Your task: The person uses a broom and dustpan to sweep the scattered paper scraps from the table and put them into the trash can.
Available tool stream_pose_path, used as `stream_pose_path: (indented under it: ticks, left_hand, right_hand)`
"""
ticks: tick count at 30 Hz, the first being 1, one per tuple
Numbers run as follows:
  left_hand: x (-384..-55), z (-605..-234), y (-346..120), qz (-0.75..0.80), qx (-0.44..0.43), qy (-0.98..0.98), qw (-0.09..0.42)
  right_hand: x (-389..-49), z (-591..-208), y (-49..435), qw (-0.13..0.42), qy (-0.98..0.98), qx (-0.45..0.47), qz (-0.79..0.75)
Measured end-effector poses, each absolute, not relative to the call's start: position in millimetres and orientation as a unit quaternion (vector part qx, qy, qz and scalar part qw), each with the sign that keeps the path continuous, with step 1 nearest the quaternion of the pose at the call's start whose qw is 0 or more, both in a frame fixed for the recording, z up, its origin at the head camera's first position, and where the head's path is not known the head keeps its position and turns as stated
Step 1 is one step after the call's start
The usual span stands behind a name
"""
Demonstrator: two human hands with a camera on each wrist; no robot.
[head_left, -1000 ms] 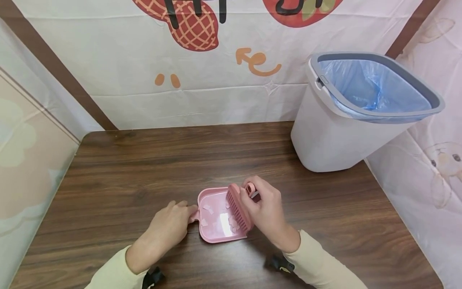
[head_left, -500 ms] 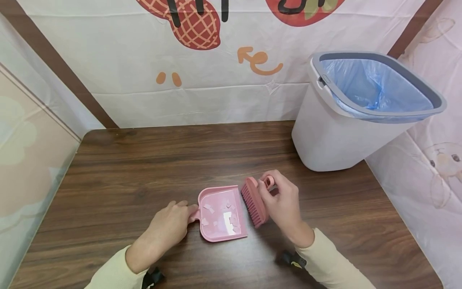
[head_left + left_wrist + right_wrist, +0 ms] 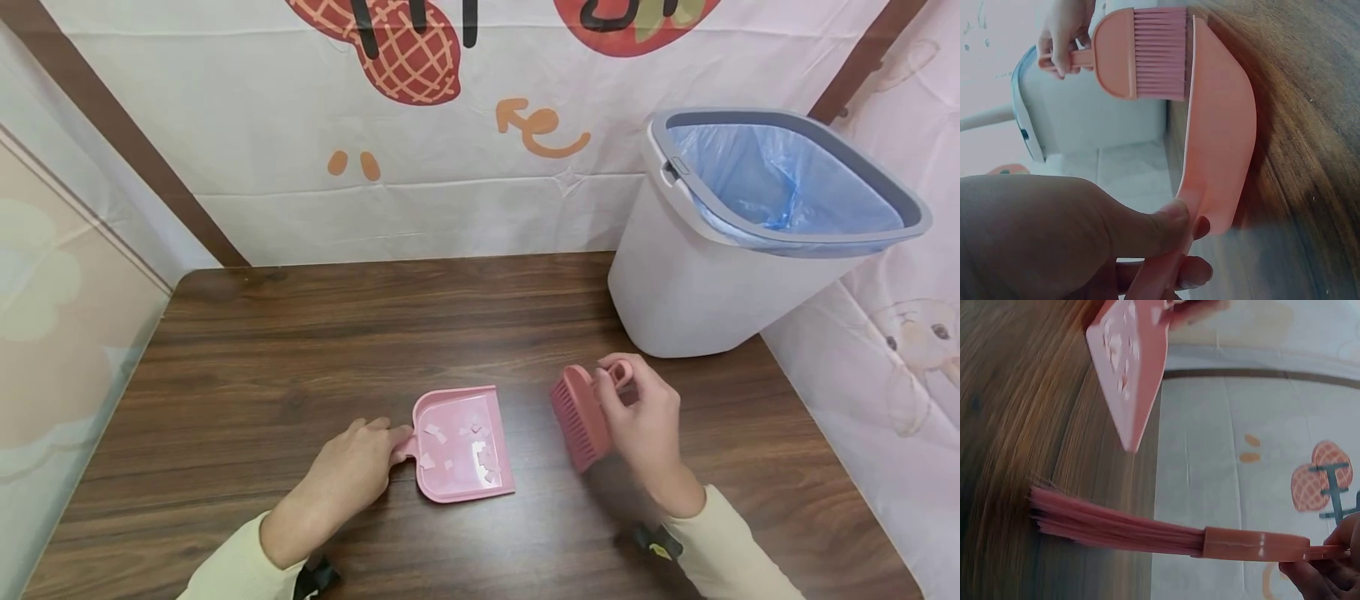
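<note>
A pink dustpan [image 3: 453, 417] lies on the wooden table, its straight lip facing right. Several small pale scraps [image 3: 486, 458] are scattered in its pan. My left hand [image 3: 348, 467] grips the dustpan's short handle, thumb on top and fingers beneath in the left wrist view. My right hand [image 3: 645, 417] pinches the handle of a pink hand brush [image 3: 583, 417], held to the right of the dustpan and apart from it. The brush's bristles [image 3: 1110, 522] point down toward the table in the right wrist view.
A white trash bin [image 3: 690, 292] with a grey rim and blue liner stands at the table's back right. Printed cloth [image 3: 450, 208] hangs behind the table [image 3: 337, 333] and along both sides.
My right hand has drawn the brush out of the dustpan and away to the right. The left hand and the dustpan stay in place.
</note>
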State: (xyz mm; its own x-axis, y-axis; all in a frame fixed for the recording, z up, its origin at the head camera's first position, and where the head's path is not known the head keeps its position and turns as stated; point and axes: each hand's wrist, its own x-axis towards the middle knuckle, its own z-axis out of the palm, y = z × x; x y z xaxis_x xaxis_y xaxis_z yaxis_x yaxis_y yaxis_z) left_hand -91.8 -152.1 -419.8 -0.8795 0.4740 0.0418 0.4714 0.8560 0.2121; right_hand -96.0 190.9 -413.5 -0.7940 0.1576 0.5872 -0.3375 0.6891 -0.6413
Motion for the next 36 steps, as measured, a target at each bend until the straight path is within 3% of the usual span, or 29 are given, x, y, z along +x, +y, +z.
stream_pose_path:
  ticks: [24, 36]
  left_hand:
    - [-88.2, -424.3, -153.8, 0.125, 0.247, 0.961, -0.004]
    - [-90.7, -432.1, -154.1, 0.172, 0.278, 0.944, -0.037]
  right_hand:
    - [-75.8, -406.5, 298.2, 0.371, -0.875, -0.084, 0.298]
    - [-72.4, -405.1, 313.4, 0.374, -0.875, -0.119, 0.283]
